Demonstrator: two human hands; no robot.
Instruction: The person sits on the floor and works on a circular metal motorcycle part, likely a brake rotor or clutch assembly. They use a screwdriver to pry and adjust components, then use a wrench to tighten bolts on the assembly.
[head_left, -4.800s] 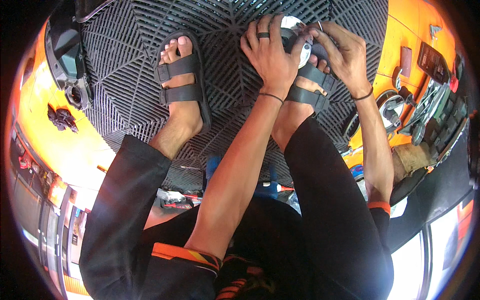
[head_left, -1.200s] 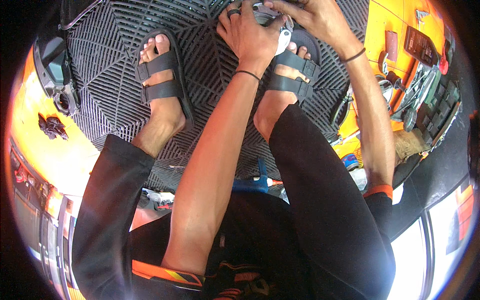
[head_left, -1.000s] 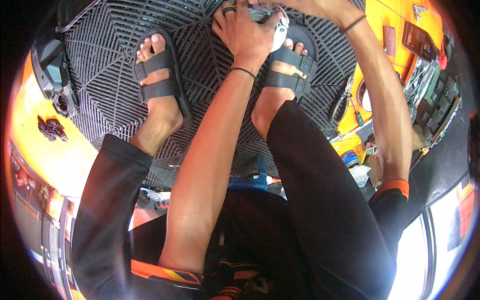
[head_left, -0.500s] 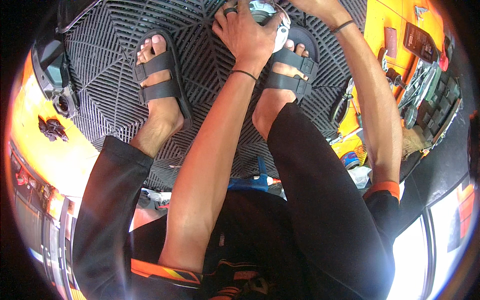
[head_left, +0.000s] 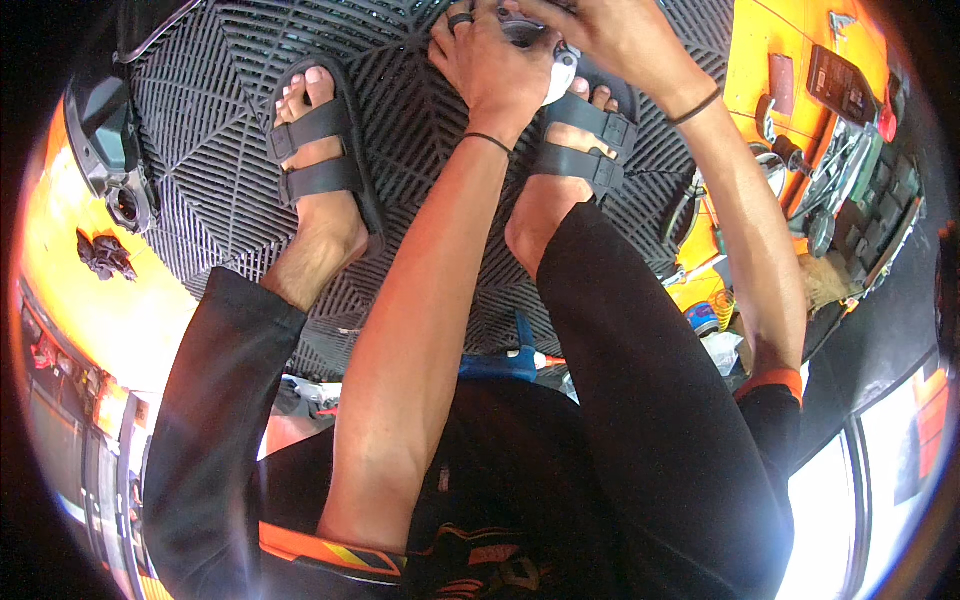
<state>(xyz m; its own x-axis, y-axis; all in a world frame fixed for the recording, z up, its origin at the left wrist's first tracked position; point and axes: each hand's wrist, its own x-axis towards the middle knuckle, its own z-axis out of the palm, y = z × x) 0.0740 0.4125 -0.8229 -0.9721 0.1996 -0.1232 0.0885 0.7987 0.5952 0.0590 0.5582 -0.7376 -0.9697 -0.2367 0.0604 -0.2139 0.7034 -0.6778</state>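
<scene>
At the top edge, between my sandaled feet, a silver metal part (head_left: 562,78) with a rounded, shiny housing and a dark opening is partly cut off by the frame. My left hand (head_left: 495,68) wraps round its left side, thumb across the near face. My right hand (head_left: 625,45) reaches over from the right, its bent fingers at the top of the metal part. What those fingertips pinch, if anything, is hidden. The part sits just beyond the toes of my right sandal (head_left: 575,140).
Dark ribbed floor mat (head_left: 210,200) lies beneath, with orange floor at both sides. Tools, including pliers (head_left: 682,212), and a dark flat panel (head_left: 842,88) lie on the right. A black plastic part (head_left: 115,150) and a crumpled black rag (head_left: 105,256) are left. Something blue (head_left: 500,366) lies near me.
My right hand has come left and down into view, onto the top of the metal part. My left hand keeps its hold in nearly the same place.
</scene>
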